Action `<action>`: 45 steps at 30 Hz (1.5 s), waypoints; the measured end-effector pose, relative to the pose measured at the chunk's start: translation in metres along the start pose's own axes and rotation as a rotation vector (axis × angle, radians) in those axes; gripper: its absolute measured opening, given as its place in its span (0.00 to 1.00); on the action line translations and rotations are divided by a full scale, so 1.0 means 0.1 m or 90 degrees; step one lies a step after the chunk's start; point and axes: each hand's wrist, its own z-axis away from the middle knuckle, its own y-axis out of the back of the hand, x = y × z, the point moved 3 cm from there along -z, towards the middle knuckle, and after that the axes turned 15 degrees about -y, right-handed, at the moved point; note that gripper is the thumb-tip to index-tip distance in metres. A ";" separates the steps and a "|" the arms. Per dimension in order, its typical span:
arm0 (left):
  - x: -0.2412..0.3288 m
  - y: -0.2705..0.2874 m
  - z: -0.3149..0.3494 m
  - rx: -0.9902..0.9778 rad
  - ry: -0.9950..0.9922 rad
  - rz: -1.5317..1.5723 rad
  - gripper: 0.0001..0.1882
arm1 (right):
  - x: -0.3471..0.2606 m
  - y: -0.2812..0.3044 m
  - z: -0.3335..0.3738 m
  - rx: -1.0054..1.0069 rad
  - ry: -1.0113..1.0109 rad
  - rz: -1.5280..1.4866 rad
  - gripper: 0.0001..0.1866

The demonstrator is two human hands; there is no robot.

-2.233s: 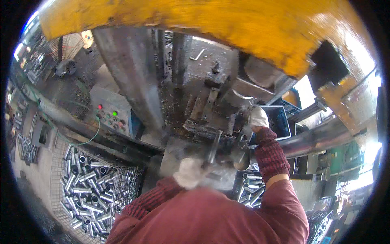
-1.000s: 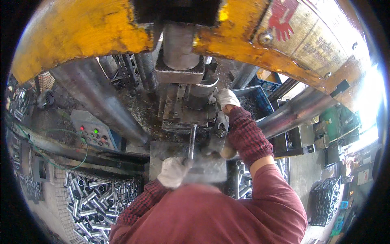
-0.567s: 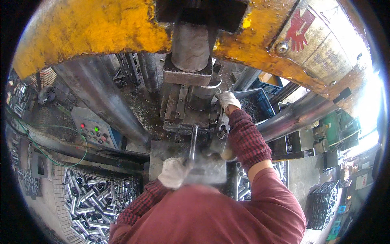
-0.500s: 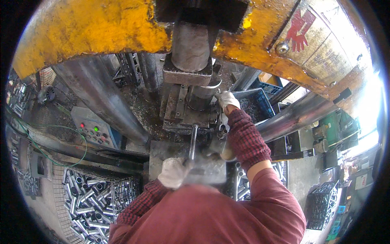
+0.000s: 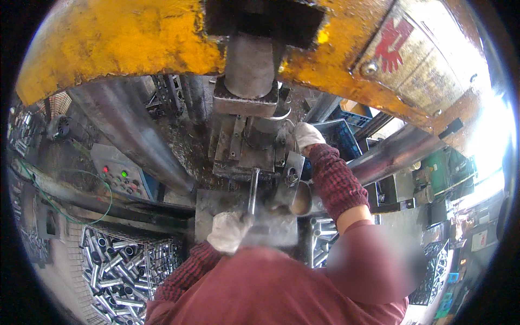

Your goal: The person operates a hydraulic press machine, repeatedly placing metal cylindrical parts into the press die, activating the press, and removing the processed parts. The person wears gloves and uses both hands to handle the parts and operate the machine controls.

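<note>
My left hand [image 5: 227, 232], in a white glove, is closed around the lower end of a slim metal rod [image 5: 253, 192], its fingers partly hidden. The rod stands out toward me from the dark steel die block [image 5: 244, 162]. My right hand [image 5: 309, 136], also gloved, reaches to the right side of the die. Its fingertips are largely hidden, and I cannot make out anything in them. Above the die hangs the press ram [image 5: 250, 67] with a square steel block [image 5: 246, 100] at its foot. A round dark metal piece [image 5: 264, 132] sits beneath this block.
Thick steel columns [image 5: 130, 135] flank the press under a yellow frame [image 5: 130, 38]. A control box [image 5: 122, 173] with lit buttons stands left. Wire baskets of cut metal tubes [image 5: 116, 271] lie below left and right [image 5: 433, 271]. A blue crate [image 5: 338, 138] is behind my right hand.
My right hand has shifted slightly right and away from the die, and my right elbow has swung outward. My left hand has moved slightly left in view, now meeting the rod's end.
</note>
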 end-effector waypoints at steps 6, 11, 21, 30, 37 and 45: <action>-0.06 -0.03 0.01 -0.006 -0.010 0.034 0.20 | -0.03 0.31 0.13 -0.011 0.020 0.110 0.18; -0.14 -0.10 0.07 -0.026 -0.059 -0.053 0.19 | 0.10 0.19 -0.27 0.014 0.013 0.191 0.16; -0.20 -0.15 0.03 0.037 -0.048 -0.001 0.15 | 0.27 -0.09 -0.59 0.026 -0.011 0.025 0.17; -0.08 -0.04 0.02 -0.035 -0.064 -0.017 0.16 | 0.37 -0.10 -0.66 0.063 -0.020 -0.088 0.19; -0.09 -0.05 0.02 -0.032 -0.026 -0.063 0.17 | 0.32 0.03 -0.45 0.152 0.003 -0.378 0.21; -0.10 -0.07 0.03 -0.012 -0.059 -0.091 0.19 | 0.08 0.37 0.27 0.107 -0.042 -0.377 0.21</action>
